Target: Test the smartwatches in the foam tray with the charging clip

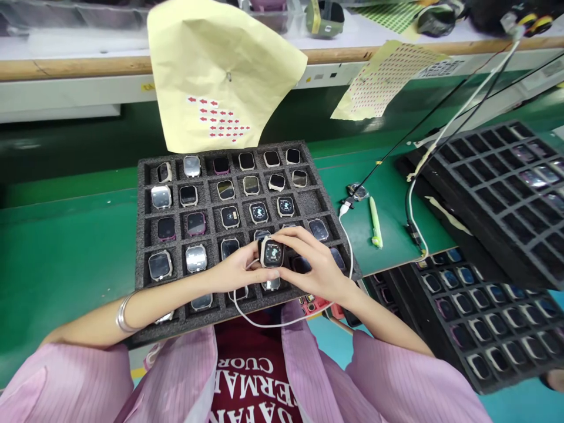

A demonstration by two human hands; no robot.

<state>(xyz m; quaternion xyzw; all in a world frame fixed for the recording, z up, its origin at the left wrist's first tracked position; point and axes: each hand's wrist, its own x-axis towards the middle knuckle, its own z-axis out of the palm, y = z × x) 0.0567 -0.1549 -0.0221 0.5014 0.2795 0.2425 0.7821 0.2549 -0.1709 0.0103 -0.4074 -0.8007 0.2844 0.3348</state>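
Between both hands a smartwatch case [272, 253] without a strap is held, its screen lit with a dial. My left hand [240, 270] grips its left side, and a white cable [282, 325] runs from that hand in a loop. Fingers of my right hand [315, 261] close on the top and right side of the same case. Beneath them lies a dark foam tray [194, 296] divided into compartments, with watch cases in most of them. A few of these, such as the lit watch [258, 212], show a dial. Cases under my hands are partly hidden.
Right of the tray lie a green pen [375, 222] and a cable connector [346, 207]. More foam trays stand stacked [497, 176] and lower down [502, 364] at right. A yellow sheet with red arrow stickers [220, 76] hangs from the shelf edge [88, 67].
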